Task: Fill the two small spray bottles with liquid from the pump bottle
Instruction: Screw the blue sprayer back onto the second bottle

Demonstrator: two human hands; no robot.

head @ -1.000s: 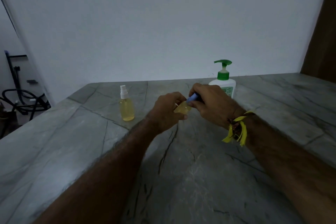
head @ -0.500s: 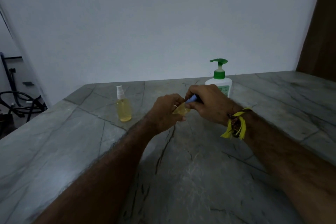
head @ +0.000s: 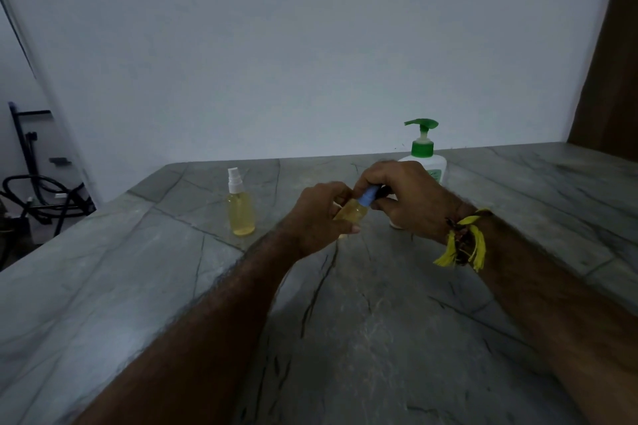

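left hand [head: 319, 214]: fingers gripping small spray bottle [head: 350, 212]; hold steady
right hand [head: 405, 198]: fingers pinching blue cap [head: 366, 198]; twist squarely, avoid spills

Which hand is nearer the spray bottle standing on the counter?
Left. The left hand is just to the right of the standing spray bottle, apart from it and gripping the other bottle. The right hand is farther right, at that bottle's blue cap.
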